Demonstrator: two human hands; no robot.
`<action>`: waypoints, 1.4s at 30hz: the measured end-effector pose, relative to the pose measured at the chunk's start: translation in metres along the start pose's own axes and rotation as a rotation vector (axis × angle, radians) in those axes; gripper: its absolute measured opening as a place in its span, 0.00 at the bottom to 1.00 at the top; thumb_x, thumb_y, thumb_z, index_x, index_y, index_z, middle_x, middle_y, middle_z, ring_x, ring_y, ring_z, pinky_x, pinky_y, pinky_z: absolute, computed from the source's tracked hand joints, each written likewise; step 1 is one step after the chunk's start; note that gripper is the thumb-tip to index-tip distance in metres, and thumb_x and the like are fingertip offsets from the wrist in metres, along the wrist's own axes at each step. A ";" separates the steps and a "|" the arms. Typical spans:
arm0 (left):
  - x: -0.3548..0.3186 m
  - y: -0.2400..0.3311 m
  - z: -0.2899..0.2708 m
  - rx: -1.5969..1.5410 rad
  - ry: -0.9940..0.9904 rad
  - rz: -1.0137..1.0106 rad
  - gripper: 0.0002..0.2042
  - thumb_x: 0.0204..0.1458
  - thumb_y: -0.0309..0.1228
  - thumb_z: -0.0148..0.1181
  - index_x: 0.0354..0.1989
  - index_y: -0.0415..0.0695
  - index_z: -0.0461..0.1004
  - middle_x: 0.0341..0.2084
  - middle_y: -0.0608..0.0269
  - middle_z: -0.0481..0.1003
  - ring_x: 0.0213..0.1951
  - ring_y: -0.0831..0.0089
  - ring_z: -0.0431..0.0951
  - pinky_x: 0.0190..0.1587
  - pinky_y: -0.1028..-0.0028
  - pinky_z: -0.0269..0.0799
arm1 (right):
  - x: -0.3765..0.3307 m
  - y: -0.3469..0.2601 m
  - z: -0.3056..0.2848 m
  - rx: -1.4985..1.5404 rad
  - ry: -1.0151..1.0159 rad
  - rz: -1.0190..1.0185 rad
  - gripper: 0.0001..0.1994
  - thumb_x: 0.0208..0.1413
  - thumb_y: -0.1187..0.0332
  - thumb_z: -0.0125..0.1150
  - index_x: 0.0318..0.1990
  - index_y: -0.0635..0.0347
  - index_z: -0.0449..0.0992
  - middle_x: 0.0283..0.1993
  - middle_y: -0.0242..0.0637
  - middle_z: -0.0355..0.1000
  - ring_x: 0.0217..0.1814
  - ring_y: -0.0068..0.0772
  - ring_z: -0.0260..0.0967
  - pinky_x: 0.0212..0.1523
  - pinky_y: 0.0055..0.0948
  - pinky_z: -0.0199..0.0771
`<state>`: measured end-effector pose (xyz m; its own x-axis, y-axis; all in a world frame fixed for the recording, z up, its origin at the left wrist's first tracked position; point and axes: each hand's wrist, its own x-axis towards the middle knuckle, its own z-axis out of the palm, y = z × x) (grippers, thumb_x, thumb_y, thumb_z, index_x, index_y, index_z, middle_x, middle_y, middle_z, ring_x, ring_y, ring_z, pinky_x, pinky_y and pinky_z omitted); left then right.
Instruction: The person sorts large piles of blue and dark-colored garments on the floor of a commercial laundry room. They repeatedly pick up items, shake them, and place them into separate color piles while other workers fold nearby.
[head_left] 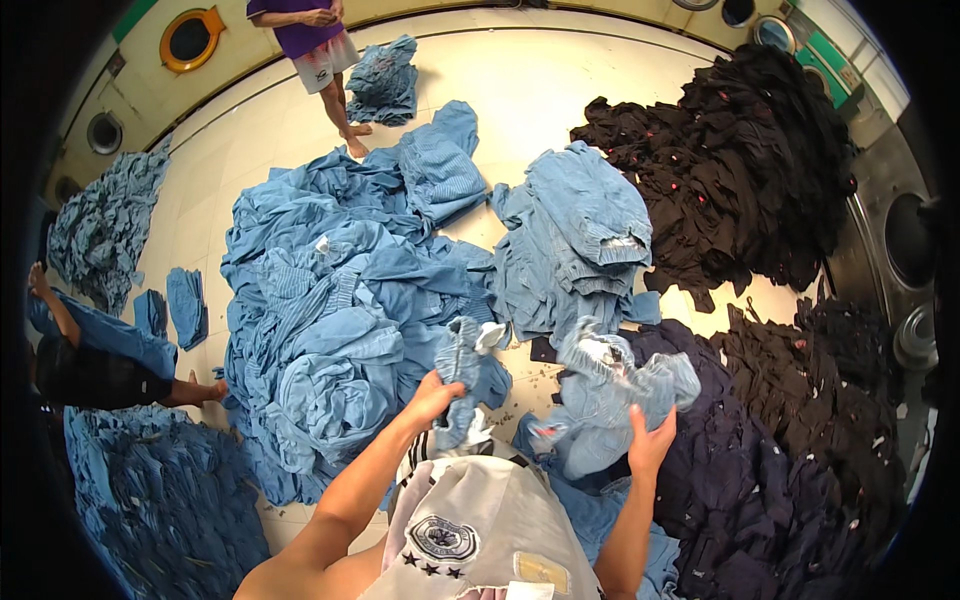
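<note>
My left hand is closed round a bunched light blue denim garment, whose gathered edge and pale inside show above the fingers. To its right, my right hand grips the side of another bundle of light blue denim, thumb in front, other fingers partly hidden. This bundle has a gathered, elastic-looking edge and white inside. Whether the two bundles are one garment cannot be told. Just beyond them lies a stack of folded light blue denim garments with gathered waistbands.
A big loose heap of blue denim spreads to the left. Black garments are piled at far right, dark navy ones near right. One person stands at the back, another at left. Round-doored machines line the walls.
</note>
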<state>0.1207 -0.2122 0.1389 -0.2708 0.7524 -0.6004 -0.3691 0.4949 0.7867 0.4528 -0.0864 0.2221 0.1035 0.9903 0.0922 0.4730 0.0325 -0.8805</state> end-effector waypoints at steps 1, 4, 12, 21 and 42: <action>0.005 0.012 0.006 0.167 0.079 -0.033 0.17 0.42 0.27 0.59 0.42 0.34 0.72 0.35 0.60 0.76 0.34 0.72 0.74 0.41 0.71 0.71 | 0.004 -0.005 0.013 0.076 0.051 0.057 0.38 0.51 0.65 0.70 0.60 0.88 0.56 0.58 0.65 0.66 0.60 0.47 0.66 0.63 0.37 0.60; 0.021 0.047 0.041 -0.033 -0.011 -0.127 0.19 0.42 0.29 0.59 0.44 0.33 0.72 0.37 0.59 0.76 0.38 0.69 0.74 0.45 0.70 0.70 | 0.004 -0.016 0.070 -0.037 -0.055 0.027 0.38 0.49 0.64 0.71 0.58 0.88 0.59 0.56 0.67 0.66 0.61 0.48 0.66 0.62 0.37 0.60; 0.021 0.111 0.142 -0.475 -0.282 -0.051 0.39 0.54 0.33 0.60 0.68 0.43 0.41 0.62 0.56 0.58 0.62 0.66 0.61 0.61 0.67 0.62 | 0.058 -0.047 0.087 0.387 -0.411 0.004 0.27 0.50 0.79 0.63 0.59 0.70 0.63 0.53 0.46 0.70 0.56 0.35 0.69 0.59 0.31 0.65; 0.057 0.191 0.187 -0.831 -0.437 -0.058 0.37 0.58 0.36 0.56 0.70 0.51 0.39 0.63 0.57 0.55 0.64 0.68 0.58 0.65 0.66 0.57 | 0.153 -0.073 0.078 0.156 -0.632 -0.307 0.47 0.31 0.61 0.81 0.57 0.72 0.56 0.54 0.51 0.68 0.54 0.44 0.69 0.56 0.36 0.67; 0.119 -0.056 0.149 0.757 0.716 -0.145 0.20 0.52 0.31 0.59 0.54 0.41 0.67 0.50 0.44 0.69 0.49 0.47 0.73 0.50 0.59 0.70 | 0.567 0.171 0.328 -0.704 -0.997 -0.072 0.52 0.49 0.38 0.62 0.73 0.56 0.43 0.74 0.61 0.41 0.78 0.56 0.36 0.73 0.48 0.42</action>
<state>0.2417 -0.0853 0.0452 -0.8217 0.3544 -0.4464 0.1454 0.8876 0.4370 0.3056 0.5248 -0.0285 -0.5120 0.6688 -0.5390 0.8523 0.3173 -0.4158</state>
